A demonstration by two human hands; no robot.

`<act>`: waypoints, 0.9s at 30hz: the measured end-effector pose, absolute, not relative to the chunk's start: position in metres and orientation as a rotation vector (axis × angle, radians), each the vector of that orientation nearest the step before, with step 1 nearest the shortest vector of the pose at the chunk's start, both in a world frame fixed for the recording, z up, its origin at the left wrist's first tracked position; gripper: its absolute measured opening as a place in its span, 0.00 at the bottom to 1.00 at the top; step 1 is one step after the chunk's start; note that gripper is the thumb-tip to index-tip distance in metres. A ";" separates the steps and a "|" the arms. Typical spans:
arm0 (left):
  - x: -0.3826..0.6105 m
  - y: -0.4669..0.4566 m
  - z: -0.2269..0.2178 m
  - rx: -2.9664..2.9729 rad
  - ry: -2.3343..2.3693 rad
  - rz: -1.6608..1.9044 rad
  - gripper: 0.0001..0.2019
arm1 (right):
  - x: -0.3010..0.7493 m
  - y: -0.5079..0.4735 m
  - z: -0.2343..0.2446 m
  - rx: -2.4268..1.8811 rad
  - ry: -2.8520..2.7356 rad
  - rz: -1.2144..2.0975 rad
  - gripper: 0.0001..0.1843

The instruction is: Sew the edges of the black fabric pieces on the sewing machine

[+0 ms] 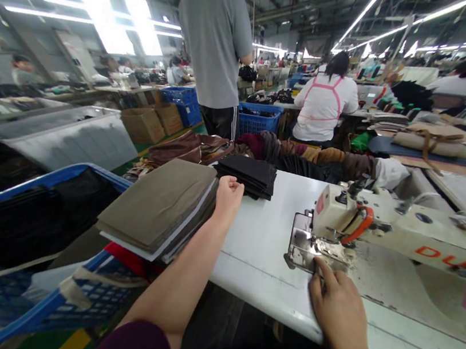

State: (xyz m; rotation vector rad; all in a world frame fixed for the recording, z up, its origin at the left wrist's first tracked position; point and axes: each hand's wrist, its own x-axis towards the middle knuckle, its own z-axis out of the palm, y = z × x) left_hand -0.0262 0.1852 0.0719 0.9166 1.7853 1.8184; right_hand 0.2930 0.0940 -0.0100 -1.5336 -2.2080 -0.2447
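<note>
My left hand (227,195) rests against the right edge of a thick stack of olive-brown fabric pieces (159,204) at the left end of the white worktable (262,242); its fingers curl over the stack's side. My right hand (338,305) lies on the table in front of the sewing machine (365,222), fingers bent, with fingertips touching the metal plate (304,248) by the needle. A smaller stack of dark folded pieces (250,174) sits just beyond my left hand.
A blue plastic crate (27,284) holding dark material stands to my left. A heap of brown and maroon fabric (288,150) lies at the table's far edge. A person in grey stands ahead and a seated person in white works beyond, near blue baskets (258,120).
</note>
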 end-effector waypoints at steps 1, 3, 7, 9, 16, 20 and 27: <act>-0.027 0.166 0.075 1.031 1.818 1.796 0.14 | 0.293 0.094 -0.010 -1.544 -2.212 -0.245 0.23; -0.036 0.127 0.087 1.641 2.139 1.557 0.13 | 0.293 0.094 -0.010 -1.565 -2.225 -0.246 0.23; -0.086 0.065 0.116 2.049 2.706 0.898 0.12 | 0.293 0.093 -0.008 -1.595 -2.247 -0.250 0.23; -0.119 0.048 0.127 1.963 2.796 0.665 0.13 | 0.293 0.093 -0.009 -1.597 -2.248 -0.253 0.23; -0.175 0.041 0.146 2.036 2.424 0.221 0.03 | 0.293 0.093 -0.011 -1.575 -2.233 -0.269 0.24; -0.173 0.052 0.154 2.096 2.371 0.057 0.04 | 0.293 0.092 -0.009 -1.563 -2.235 -0.269 0.24; -0.195 0.041 0.153 1.961 2.144 0.323 0.13 | 0.293 0.093 -0.010 -1.575 -2.248 -0.276 0.25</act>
